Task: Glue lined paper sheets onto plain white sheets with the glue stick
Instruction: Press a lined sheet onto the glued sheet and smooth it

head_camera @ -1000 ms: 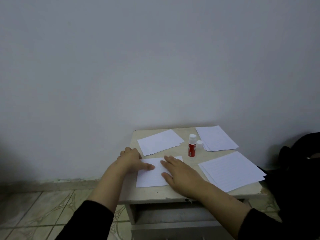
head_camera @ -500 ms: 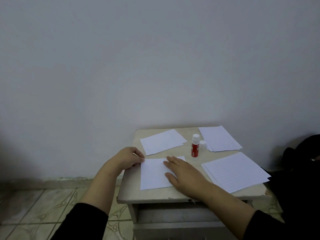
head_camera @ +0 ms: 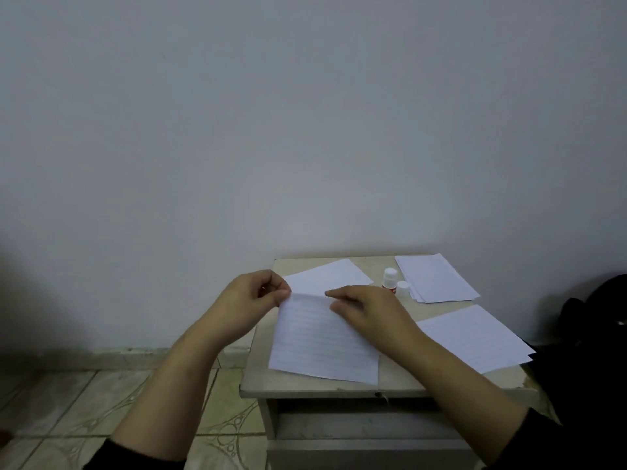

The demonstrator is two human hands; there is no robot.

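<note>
A lined sheet lies at the front middle of the small table, its far edge raised off the top. My left hand pinches the sheet's far left corner. My right hand holds the far edge toward the right, fingers over the paper. A plain white sheet lies behind them. The red glue stick stands upright behind my right hand, its white cap beside it. Lined sheets sit in one stack at the back right and another stack at the front right.
The table stands against a plain wall, with an open compartment under its top. Tiled floor lies to the left. A dark object sits just right of the table.
Both hands moved from lying flat on the lined sheet to its far edge and lifted that edge. The view has also shifted closer to the table.
</note>
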